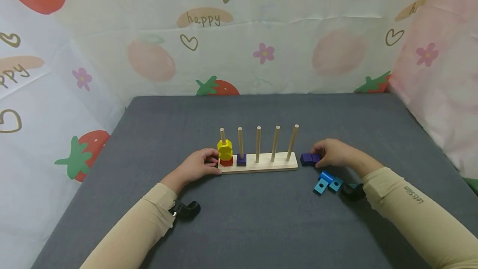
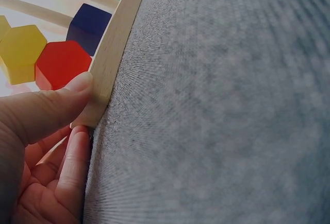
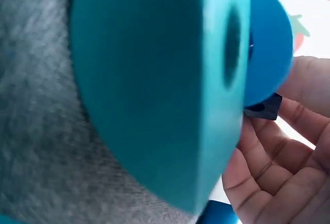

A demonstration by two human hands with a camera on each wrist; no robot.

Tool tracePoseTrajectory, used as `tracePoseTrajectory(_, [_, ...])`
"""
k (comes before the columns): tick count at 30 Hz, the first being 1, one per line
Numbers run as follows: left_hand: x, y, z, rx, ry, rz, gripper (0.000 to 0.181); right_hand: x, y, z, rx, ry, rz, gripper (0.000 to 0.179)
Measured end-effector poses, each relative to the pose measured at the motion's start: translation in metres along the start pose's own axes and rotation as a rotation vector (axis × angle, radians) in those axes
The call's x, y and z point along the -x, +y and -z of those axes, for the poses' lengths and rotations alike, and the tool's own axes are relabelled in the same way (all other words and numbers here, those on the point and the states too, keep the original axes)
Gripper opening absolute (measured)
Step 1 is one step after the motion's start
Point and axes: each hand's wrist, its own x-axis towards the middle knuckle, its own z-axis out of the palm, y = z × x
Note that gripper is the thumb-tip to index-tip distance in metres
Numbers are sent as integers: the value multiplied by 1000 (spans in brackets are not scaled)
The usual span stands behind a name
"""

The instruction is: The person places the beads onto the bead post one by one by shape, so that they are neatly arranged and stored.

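Note:
A wooden peg board with upright pegs lies on the dark cloth. My left hand grips its left end, the thumb on the board's edge and the other fingers curled at the end. The leftmost peg carries yellow blocks above a red block; a purple block sits low on the second peg. Off the board's right end, my right hand pinches a dark purple block. Another purple block lies against it on the left.
Nearer than the right hand lie teal blocks with holes and a blue block. One teal block fills much of the right wrist view. Printed curtains stand behind the grey table and at both sides.

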Motion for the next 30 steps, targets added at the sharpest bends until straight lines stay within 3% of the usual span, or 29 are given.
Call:
tracePoseTrajectory(7, [-1,-1,-1,4,-2,3,41,4,-1,4,2,15,-27,23])
tracePoseTrajectory(20, [-2,-2,0,-6,-6,-5,40,15,-13,24,-86,76,-2,22])
tracePoseTrajectory(30, [-2,-3,-1,-9,-1,-4,40,26,-42,52,-145,212,-7,26])
